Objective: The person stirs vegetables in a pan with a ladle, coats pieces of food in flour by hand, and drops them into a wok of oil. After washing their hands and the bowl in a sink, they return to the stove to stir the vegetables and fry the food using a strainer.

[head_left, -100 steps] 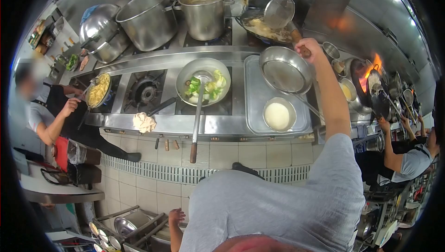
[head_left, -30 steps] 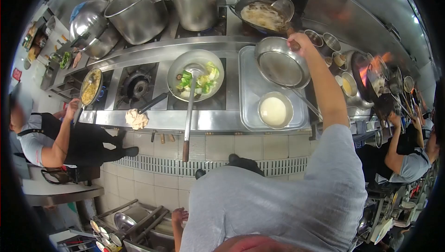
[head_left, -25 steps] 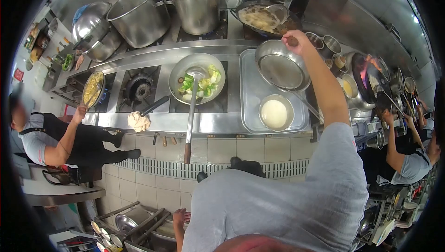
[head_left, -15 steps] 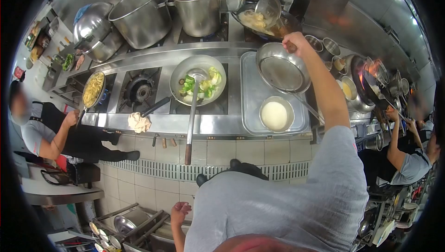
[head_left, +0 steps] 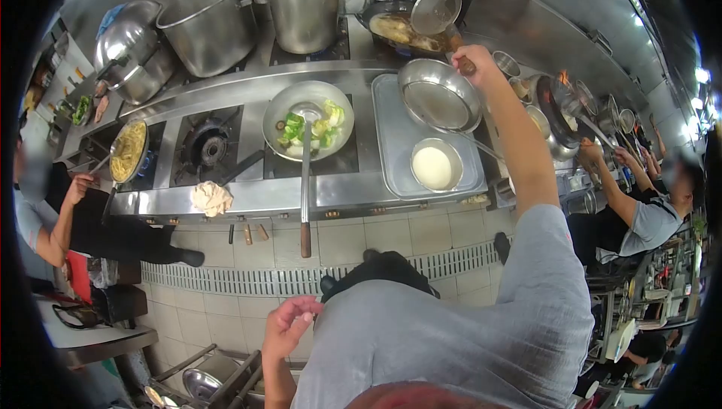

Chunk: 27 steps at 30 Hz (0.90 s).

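My right hand (head_left: 475,62) is closed round the wooden handle of a strainer (head_left: 436,10), whose round basket is tilted over a dark wok (head_left: 398,31) of pale food in liquid. My left hand (head_left: 289,320) hangs low beside my body, fingers partly curled and apart, with nothing visible in it. A ladle (head_left: 305,176) rests in a pan with green leaves (head_left: 323,125) on the burner in front of me. On the metal tray (head_left: 389,138) sit a steel bowl with a strainer (head_left: 440,97) and a pot of white liquid (head_left: 433,168).
Large pots (head_left: 304,22) stand along the back. At the left, a person holds a utensil at a pan of pasta (head_left: 129,152). Another person works at woks (head_left: 556,108) on the right. A crumpled cloth (head_left: 212,198) lies by the front edge.
The strainer basket has tilted differently over the wok, and my left hand has risen slightly. The view has shifted. The person at the left now has a hand with a utensil near the pasta.
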Available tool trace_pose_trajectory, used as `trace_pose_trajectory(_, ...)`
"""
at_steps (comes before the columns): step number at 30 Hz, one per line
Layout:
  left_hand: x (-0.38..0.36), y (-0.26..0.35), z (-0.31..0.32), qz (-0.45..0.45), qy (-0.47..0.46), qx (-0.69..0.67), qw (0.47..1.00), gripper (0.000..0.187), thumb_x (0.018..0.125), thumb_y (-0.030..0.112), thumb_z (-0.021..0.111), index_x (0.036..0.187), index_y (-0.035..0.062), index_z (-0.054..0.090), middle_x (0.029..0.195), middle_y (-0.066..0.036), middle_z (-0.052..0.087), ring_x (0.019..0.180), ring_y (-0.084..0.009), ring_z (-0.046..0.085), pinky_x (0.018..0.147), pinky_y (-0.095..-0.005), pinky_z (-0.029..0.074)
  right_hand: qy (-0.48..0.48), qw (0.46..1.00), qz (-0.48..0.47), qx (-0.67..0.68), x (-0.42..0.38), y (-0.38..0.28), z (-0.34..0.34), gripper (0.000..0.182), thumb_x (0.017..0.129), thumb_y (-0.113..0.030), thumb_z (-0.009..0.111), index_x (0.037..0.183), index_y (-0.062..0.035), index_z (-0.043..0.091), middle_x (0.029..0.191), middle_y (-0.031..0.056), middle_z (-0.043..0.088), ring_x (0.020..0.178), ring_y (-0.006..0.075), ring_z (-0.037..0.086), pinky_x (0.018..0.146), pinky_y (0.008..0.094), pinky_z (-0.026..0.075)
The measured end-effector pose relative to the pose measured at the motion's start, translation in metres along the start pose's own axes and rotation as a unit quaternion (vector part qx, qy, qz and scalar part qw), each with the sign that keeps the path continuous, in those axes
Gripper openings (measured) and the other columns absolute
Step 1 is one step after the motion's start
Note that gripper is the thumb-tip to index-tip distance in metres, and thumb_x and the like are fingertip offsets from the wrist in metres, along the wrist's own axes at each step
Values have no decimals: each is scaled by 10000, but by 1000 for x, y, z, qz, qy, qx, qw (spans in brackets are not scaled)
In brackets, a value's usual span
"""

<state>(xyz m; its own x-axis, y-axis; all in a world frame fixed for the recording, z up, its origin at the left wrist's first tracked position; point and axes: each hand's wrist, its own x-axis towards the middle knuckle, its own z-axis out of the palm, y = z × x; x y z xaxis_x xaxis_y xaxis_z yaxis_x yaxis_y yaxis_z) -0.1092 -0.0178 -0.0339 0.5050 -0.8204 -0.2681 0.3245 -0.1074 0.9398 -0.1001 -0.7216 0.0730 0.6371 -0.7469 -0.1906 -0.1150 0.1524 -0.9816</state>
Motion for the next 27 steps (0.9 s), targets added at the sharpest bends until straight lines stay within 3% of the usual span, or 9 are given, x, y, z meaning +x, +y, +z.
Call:
trace_pose_trajectory(5, 29, 13, 27, -3, -72, 38, 997, 368, 958, 144, 629, 1289, -1, 560, 1129, -122, 695, 1079, -176, 637, 949, -336, 477, 26, 998, 4, -52, -14, -5, -29, 54, 767, 1, 638, 731, -17, 602, 662, 100, 589, 555, 208, 597, 492, 343, 487)
trace_pose_trajectory(8, 55, 24, 58, 40, -99, 106, 989, 386, 953, 168, 644, 1292, 1, 562, 1122, -112, 701, 1058, -157, 638, 927, -320, 483, 52, 993, -20, -108, -14, -11, -46, 44, 742, 13, 636, 707, 5, 611, 630, 104, 591, 523, 209, 592, 460, 344, 453)
trace_pose_trajectory(13, 105, 32, 111, 23, -143, 151, 978, 385, 943, 176, 647, 1274, -9, 578, 1116, -114, 707, 1028, -165, 651, 912, -313, 503, 130, 970, -41, -203, 25, 8, -87, 49, 706, 36, 624, 703, 58, 581, 632, 153, 590, 498, 248, 611, 428, 376, 477)
trace_pose_trajectory(17, 160, 30, 154, 2, -200, 179, 963, 398, 955, 221, 645, 1276, -6, 578, 1115, -124, 703, 1022, -171, 656, 905, -314, 508, 131, 964, -33, -230, 49, 20, -97, 58, 702, 34, 616, 704, 74, 573, 644, 157, 599, 503, 252, 618, 429, 372, 476)
trace_pose_trajectory(20, 201, 22, 191, -2, -257, 170, 951, 369, 1009, 254, 578, 1302, 30, 565, 1145, -112, 692, 1053, -168, 646, 920, -307, 497, 42, 990, 15, -131, 73, 30, -101, 37, 705, 53, 599, 708, 30, 570, 627, 124, 584, 487, 229, 597, 423, 359, 457)
trace_pose_trajectory(25, 266, 22, 267, -193, -371, -47, 907, 525, 1046, 438, 437, 1339, 9, 512, 1208, -176, 654, 1102, -260, 650, 945, -369, 511, -67, 994, 84, 10, 95, 33, -86, 53, 747, -7, 630, 716, -20, 589, 646, 93, 608, 539, 181, 599, 487, 305, 471)
trace_pose_trajectory(27, 288, 14, 298, -239, -391, -137, 878, 562, 1047, 474, 408, 1329, -2, 507, 1218, -196, 643, 1116, -287, 645, 948, -391, 514, -137, 985, 94, 52, 110, 33, -88, 70, 754, 9, 634, 747, -35, 580, 673, 95, 606, 576, 209, 615, 535, 338, 513)
